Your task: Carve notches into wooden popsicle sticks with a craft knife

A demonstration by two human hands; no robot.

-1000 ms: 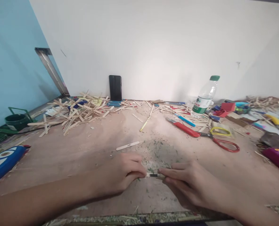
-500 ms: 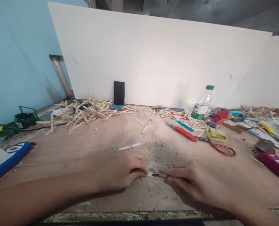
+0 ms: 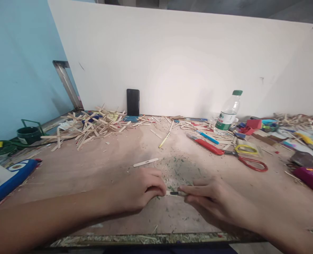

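Note:
Low over the front of the wooden table, my left hand (image 3: 151,188) is closed, thumb and fingers pinching one end of a pale wooden craft stick (image 3: 168,193). My right hand (image 3: 214,197) faces it from the right, with fingertips pressed around a thin piece with a dark end (image 3: 174,193). That dark end meets the stick in the small gap between the hands. Fingers hide most of both pieces, so I cannot tell their full shape. Beyond my left hand lies another craft stick (image 3: 146,162) with a small dark mark in its middle. Green flecks (image 3: 181,167) are scattered around.
A heap of craft sticks (image 3: 93,127) lies back left near an upright phone (image 3: 133,102). Rightward are a water bottle (image 3: 226,114), a red-handled cutter (image 3: 209,146), scissors (image 3: 251,164) and a blue pen-like tool (image 3: 208,137). A yellow marked strip (image 3: 165,139) lies mid-table.
Both hands stay almost in place, still closed on the small pieces between them. The whole view has shifted slightly; the objects on the table lie as before.

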